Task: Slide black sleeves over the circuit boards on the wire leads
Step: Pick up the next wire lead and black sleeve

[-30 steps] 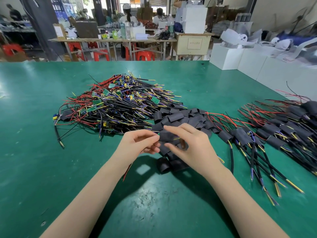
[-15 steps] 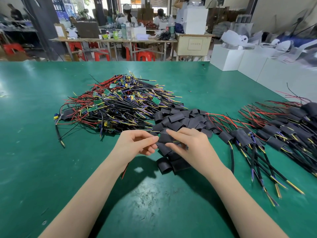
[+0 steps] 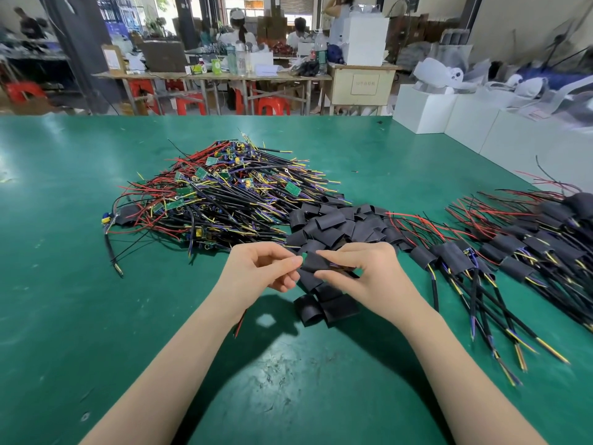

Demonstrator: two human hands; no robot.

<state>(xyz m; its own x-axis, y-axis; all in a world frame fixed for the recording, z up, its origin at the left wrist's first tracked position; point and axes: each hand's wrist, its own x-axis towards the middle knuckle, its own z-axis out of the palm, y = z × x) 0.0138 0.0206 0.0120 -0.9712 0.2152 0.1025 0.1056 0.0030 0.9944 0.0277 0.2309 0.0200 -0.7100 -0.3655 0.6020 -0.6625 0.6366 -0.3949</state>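
My left hand (image 3: 260, 268) pinches the end of a small green circuit board (image 3: 303, 255) whose red lead hangs below the wrist. Only the board's edge shows. My right hand (image 3: 362, 274) holds a black sleeve (image 3: 316, 262) at the board's tip, its mouth against the green edge. Both hands are raised just above the green table (image 3: 96, 316). Behind them lies a heap of loose black sleeves (image 3: 333, 226). A big tangle of bare boards on wire leads (image 3: 211, 200) sits at the left.
Sleeved leads (image 3: 513, 252) lie in rows to the right. Two loose sleeves (image 3: 324, 308) rest just under my hands. White boxes (image 3: 465, 120) border the table's far right. People work at tables in the background.
Both hands have lifted a little and drawn slightly apart. The green board's edge now shows at the sleeve's mouth, where earlier my fingers covered it.
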